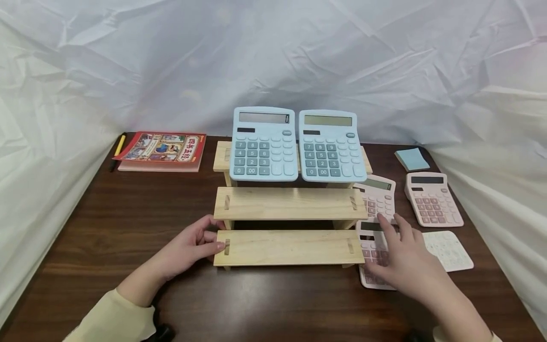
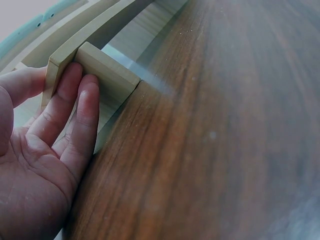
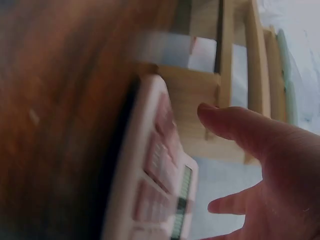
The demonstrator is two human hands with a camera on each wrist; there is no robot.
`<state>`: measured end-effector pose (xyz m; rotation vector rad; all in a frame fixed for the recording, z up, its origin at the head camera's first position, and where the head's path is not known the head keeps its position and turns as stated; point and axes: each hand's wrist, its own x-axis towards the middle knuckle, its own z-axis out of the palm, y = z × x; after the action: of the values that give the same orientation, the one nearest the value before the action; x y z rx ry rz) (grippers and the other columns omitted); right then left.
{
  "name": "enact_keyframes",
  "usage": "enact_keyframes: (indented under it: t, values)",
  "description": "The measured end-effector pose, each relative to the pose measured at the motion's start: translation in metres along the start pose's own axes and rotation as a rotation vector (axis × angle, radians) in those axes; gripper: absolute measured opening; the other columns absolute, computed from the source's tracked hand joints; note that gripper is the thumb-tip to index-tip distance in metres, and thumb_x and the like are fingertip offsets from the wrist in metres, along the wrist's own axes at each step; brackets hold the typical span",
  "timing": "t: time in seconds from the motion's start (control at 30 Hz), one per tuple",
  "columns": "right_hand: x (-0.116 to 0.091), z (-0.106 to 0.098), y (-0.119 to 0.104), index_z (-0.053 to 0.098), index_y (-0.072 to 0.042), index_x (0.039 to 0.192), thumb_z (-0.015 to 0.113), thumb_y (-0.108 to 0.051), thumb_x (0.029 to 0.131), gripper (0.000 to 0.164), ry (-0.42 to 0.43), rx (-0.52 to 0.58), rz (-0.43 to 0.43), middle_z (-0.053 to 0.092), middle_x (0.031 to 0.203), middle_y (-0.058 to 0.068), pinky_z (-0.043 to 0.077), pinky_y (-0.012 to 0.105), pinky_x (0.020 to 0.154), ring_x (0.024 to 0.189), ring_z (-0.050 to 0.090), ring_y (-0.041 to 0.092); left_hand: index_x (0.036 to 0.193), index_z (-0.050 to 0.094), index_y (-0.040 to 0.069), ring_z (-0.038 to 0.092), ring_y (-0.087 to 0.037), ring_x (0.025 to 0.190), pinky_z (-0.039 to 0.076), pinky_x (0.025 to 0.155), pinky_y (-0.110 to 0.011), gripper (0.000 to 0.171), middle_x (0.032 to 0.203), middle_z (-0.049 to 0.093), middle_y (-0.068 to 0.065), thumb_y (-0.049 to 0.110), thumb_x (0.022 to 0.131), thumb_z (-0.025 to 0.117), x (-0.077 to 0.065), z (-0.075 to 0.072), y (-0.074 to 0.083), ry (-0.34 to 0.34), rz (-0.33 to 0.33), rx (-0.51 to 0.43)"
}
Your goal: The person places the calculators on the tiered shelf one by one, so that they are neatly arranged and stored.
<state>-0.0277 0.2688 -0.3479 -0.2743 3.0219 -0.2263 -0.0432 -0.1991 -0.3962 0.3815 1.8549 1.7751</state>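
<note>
A three-step wooden rack stands in the middle of the table. My left hand pinches the left end of its lowest step; the left wrist view shows the thumb over the board and the fingertips under it. Over a pink calculator beside the rack's right end, my right hand is spread and holds nothing. In the right wrist view its thumb points toward the rack, with that calculator below. Two light-blue calculators, one left and one right, lean on the top step.
Behind the near pink calculator lies another pink calculator, partly hidden by the rack. Farther right are a third pink calculator, a white patterned pad and blue sticky notes. A red book and yellow-black pen lie back left.
</note>
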Motion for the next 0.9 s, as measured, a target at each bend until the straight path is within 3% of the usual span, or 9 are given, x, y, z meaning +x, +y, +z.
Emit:
enact_keyframes:
  t: [0.27, 0.4, 0.53, 0.73, 0.9]
  values:
    - [-0.002, 0.007, -0.005, 0.025, -0.006, 0.151, 0.080, -0.060, 0.062, 0.118, 0.028, -0.054, 0.032, 0.018, 0.147, 0.037, 0.042, 0.067, 0.057, 0.123, 0.026, 0.060, 0.127, 0.036, 0.004, 0.066, -0.027, 0.083, 0.053, 0.073, -0.036, 0.039, 0.096, 0.069, -0.019, 0.017, 0.098, 0.059, 0.001, 0.001, 0.000, -0.010, 0.003, 0.008]
    - [-0.002, 0.008, -0.003, 0.022, -0.007, 0.152, 0.080, -0.059, 0.063, 0.118, 0.003, -0.040, 0.047, 0.015, 0.147, 0.038, 0.043, 0.065, 0.055, 0.122, 0.025, 0.063, 0.126, 0.036, 0.004, 0.067, -0.027, 0.083, 0.054, 0.073, -0.036, 0.040, 0.096, 0.070, -0.018, 0.018, 0.098, 0.060, 0.000, 0.000, 0.001, -0.003, -0.011, 0.021]
    - [-0.002, 0.007, -0.002, 0.021, -0.009, 0.152, 0.079, -0.062, 0.063, 0.119, -0.021, -0.048, 0.047, 0.015, 0.146, 0.039, 0.044, 0.066, 0.058, 0.118, 0.029, 0.064, 0.126, 0.036, 0.004, 0.067, -0.028, 0.083, 0.054, 0.073, -0.038, 0.041, 0.096, 0.070, -0.019, 0.018, 0.098, 0.060, -0.001, 0.000, 0.001, 0.001, -0.019, 0.019]
    - [0.000, 0.011, 0.001, 0.027, -0.006, 0.150, 0.075, -0.073, 0.061, 0.121, 0.032, -0.070, 0.039, 0.022, 0.142, 0.040, 0.044, 0.066, 0.062, 0.114, 0.034, 0.063, 0.126, 0.036, 0.004, 0.066, -0.026, 0.082, 0.054, 0.072, -0.038, 0.040, 0.095, 0.069, -0.019, 0.018, 0.097, 0.060, 0.000, -0.001, 0.000, 0.000, -0.007, 0.018]
    - [0.003, 0.014, 0.002, 0.023, -0.009, 0.151, 0.074, -0.075, 0.060, 0.124, 0.021, -0.052, 0.048, 0.020, 0.143, 0.038, 0.044, 0.062, 0.056, 0.115, 0.033, 0.062, 0.125, 0.036, 0.004, 0.066, -0.024, 0.079, 0.054, 0.071, -0.037, 0.039, 0.092, 0.069, -0.019, 0.016, 0.097, 0.061, 0.000, -0.001, -0.001, 0.003, 0.007, 0.022]
